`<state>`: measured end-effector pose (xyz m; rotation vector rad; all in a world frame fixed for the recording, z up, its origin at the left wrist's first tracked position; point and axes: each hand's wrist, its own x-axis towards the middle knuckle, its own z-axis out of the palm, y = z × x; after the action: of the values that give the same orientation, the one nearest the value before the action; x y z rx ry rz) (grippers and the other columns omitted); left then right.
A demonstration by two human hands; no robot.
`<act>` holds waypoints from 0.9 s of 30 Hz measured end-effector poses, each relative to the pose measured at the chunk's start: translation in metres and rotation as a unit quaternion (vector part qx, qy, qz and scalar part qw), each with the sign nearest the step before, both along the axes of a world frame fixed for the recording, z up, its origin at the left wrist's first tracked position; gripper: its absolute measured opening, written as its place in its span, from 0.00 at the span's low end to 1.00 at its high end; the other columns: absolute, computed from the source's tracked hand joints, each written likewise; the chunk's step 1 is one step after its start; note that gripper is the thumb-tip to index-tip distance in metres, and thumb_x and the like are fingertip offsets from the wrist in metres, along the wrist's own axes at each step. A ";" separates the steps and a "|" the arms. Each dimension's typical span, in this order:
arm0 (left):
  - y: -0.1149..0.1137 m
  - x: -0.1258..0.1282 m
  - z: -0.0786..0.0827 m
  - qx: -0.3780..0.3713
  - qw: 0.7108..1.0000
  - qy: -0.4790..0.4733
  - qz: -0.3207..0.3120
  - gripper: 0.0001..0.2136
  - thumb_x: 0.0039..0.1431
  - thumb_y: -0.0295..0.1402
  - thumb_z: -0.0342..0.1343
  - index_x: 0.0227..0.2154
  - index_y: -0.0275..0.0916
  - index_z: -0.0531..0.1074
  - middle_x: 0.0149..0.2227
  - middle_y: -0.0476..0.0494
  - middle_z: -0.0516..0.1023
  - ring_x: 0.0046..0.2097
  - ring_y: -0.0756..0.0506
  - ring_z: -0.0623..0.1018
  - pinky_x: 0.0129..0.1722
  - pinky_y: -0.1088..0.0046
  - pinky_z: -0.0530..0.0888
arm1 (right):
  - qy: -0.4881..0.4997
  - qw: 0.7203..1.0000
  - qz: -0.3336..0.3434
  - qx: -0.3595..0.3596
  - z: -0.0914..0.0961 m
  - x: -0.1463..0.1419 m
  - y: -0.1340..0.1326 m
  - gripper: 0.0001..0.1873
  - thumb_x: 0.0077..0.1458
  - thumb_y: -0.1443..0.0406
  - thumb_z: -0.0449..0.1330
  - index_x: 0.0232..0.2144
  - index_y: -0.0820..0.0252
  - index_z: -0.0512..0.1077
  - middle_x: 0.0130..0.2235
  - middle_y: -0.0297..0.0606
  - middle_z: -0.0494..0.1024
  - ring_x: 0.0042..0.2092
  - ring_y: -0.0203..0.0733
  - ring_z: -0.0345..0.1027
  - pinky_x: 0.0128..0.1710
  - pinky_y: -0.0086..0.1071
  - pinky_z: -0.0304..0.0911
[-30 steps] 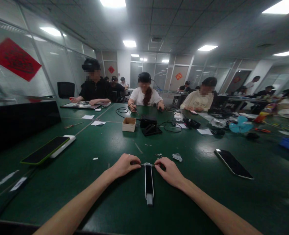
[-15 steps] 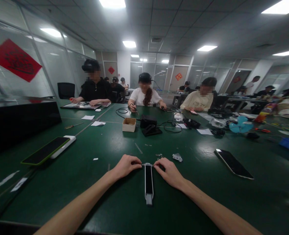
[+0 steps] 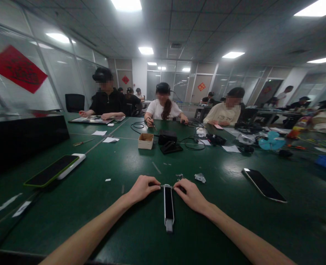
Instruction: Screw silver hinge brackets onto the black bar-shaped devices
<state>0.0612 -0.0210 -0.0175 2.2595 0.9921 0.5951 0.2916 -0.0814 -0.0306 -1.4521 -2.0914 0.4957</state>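
A narrow white device with a black face [image 3: 168,207] lies lengthwise on the green table [image 3: 102,206] in front of me. My left hand [image 3: 143,188] is closed at the left of its far end, fingers pinched on a thin metal piece there. At the right of that end, my right hand [image 3: 190,195] is also pinched on something small and dark. Both hands touch the device's far tip. Small metal rings [image 3: 179,175] and a crumpled clear wrapper [image 3: 200,177] lie just beyond my right hand.
A phone on a white block [image 3: 52,170] lies at left, another phone [image 3: 263,185] at right. A cardboard box [image 3: 146,140], a black unit with cables [image 3: 168,141] and a blue fan [image 3: 272,140] sit further back. Three people sit across the table.
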 end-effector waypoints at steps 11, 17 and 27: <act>-0.001 0.006 -0.004 0.011 1.000 0.000 -0.010 0.05 0.56 0.31 0.58 0.35 0.38 0.77 0.34 0.49 0.80 0.35 0.49 0.78 0.37 0.76 0.71 | 0.005 1.000 0.001 -0.002 -0.001 0.000 0.001 0.09 0.60 0.63 0.52 0.37 0.59 0.72 0.37 0.37 0.72 0.38 0.39 0.66 0.39 0.34 0.63; -0.004 0.008 -0.003 0.006 1.000 0.000 -0.024 0.07 0.58 0.33 0.57 0.36 0.39 0.77 0.35 0.49 0.80 0.36 0.49 0.78 0.38 0.77 0.72 | 0.007 1.000 0.000 -0.011 0.000 -0.001 0.001 0.10 0.61 0.63 0.52 0.38 0.59 0.72 0.37 0.37 0.73 0.38 0.39 0.66 0.38 0.34 0.63; -0.003 0.006 -0.001 0.015 0.999 0.030 -0.036 0.09 0.59 0.35 0.54 0.38 0.38 0.75 0.35 0.49 0.78 0.34 0.50 0.75 0.36 0.76 0.71 | -0.070 0.993 -0.056 0.075 0.005 0.032 0.016 0.10 0.61 0.64 0.51 0.38 0.60 0.72 0.38 0.41 0.74 0.41 0.43 0.65 0.43 0.39 0.62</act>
<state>0.0668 -0.0237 -0.0180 2.3416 0.9314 0.5176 0.3238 -0.0654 -0.0260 -1.5436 -2.0893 0.1934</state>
